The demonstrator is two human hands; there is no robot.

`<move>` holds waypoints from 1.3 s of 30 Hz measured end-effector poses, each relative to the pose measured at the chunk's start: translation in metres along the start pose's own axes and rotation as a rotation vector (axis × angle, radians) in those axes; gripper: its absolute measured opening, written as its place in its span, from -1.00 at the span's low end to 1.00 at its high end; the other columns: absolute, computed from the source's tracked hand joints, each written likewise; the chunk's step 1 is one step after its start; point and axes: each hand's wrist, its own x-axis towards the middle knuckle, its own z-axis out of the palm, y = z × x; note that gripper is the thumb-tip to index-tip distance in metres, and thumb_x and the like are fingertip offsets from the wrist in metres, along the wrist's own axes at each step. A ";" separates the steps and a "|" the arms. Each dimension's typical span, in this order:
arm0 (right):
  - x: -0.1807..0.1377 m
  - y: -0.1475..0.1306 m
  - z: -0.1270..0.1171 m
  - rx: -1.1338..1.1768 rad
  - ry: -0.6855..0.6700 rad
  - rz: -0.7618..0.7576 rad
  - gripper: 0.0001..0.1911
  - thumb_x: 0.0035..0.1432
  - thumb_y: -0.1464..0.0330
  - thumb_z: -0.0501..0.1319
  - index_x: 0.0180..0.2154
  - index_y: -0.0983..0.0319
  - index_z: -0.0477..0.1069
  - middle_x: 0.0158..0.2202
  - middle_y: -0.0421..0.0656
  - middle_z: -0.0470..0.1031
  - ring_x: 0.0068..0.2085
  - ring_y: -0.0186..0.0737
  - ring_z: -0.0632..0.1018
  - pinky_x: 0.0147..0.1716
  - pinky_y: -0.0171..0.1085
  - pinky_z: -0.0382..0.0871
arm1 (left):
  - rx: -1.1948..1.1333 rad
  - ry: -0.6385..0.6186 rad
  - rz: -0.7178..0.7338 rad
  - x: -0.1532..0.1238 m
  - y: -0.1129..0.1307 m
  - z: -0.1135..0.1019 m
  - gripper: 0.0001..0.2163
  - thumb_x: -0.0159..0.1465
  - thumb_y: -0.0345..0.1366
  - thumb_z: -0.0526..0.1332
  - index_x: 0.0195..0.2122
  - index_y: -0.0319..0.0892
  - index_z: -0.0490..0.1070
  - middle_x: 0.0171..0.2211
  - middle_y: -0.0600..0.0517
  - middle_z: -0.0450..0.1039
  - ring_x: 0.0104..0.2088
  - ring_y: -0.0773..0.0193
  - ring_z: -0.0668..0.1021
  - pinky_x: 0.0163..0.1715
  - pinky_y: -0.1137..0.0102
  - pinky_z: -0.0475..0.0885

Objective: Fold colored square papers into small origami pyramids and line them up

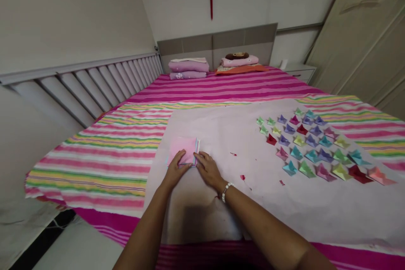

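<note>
A stack of square coloured paper with a pink sheet on top (184,149) lies on a pale pink sheet (221,135) spread over the bed. My left hand (175,170) rests on the stack's near edge, fingers curled and thumb on the pink top sheet. My right hand (207,168) touches the stack's near right corner with fingers bent and pressed together; a white bead bracelet (226,191) is on that wrist. Whether either hand has a sheet pinched is not clear. Several small folded paper boats (311,143) in many colours sit in rows to the right.
The bed has a pink, green and yellow striped cover (120,152). Folded purple bedding (188,68) and a pink pillow (239,60) lie at the headboard. A slatted rail (95,84) runs along the left side. Small red paper scraps (242,176) lie near my right hand. A wardrobe (363,42) stands right.
</note>
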 end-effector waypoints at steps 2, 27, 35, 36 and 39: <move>-0.002 -0.002 -0.001 -0.017 -0.012 0.002 -0.50 0.26 0.41 0.07 0.23 0.13 0.21 0.18 0.01 0.25 0.18 -0.06 0.29 0.14 -0.04 0.18 | -0.017 -0.003 -0.015 0.001 0.001 0.000 -0.47 0.11 -0.12 0.33 0.09 -0.16 0.37 0.19 -0.16 0.32 0.27 0.08 0.26 0.25 0.11 0.16; -0.007 -0.006 -0.001 -0.124 -0.040 -0.020 -0.46 0.28 0.39 0.06 0.27 0.07 0.12 0.24 -0.01 0.18 0.15 -0.03 0.31 0.08 -0.05 0.21 | -0.072 0.003 -0.119 0.005 0.011 -0.005 -0.59 0.13 -0.10 0.29 -0.02 -0.15 0.48 0.11 -0.11 0.44 0.24 0.08 0.31 0.25 0.08 0.16; -0.007 -0.005 -0.001 -0.109 -0.027 -0.017 -0.52 0.27 0.41 0.06 0.21 0.11 0.22 0.23 0.01 0.19 0.12 -0.06 0.33 0.06 -0.06 0.21 | -0.130 0.081 -0.163 0.008 0.015 -0.003 -0.64 0.14 -0.07 0.25 -0.11 -0.16 0.53 0.02 -0.10 0.52 0.11 0.08 0.46 0.18 0.11 0.26; -0.007 -0.005 -0.001 -0.105 -0.027 -0.016 -0.52 0.27 0.41 0.07 0.21 0.12 0.23 0.23 0.01 0.19 0.12 -0.06 0.33 0.06 -0.06 0.21 | -0.140 0.099 -0.170 0.009 0.016 -0.002 -0.65 0.13 -0.08 0.26 -0.14 -0.17 0.53 -0.01 -0.10 0.53 0.08 0.08 0.48 0.16 0.12 0.28; -0.007 -0.005 -0.001 -0.070 -0.021 -0.016 -0.52 0.26 0.42 0.07 0.20 0.12 0.23 0.23 0.00 0.19 0.14 -0.06 0.31 0.08 -0.05 0.20 | -0.175 0.162 -0.190 0.010 0.022 0.000 -0.71 0.07 -0.11 0.30 -0.26 -0.19 0.54 -0.17 -0.05 0.59 -0.06 0.11 0.54 0.01 0.22 0.39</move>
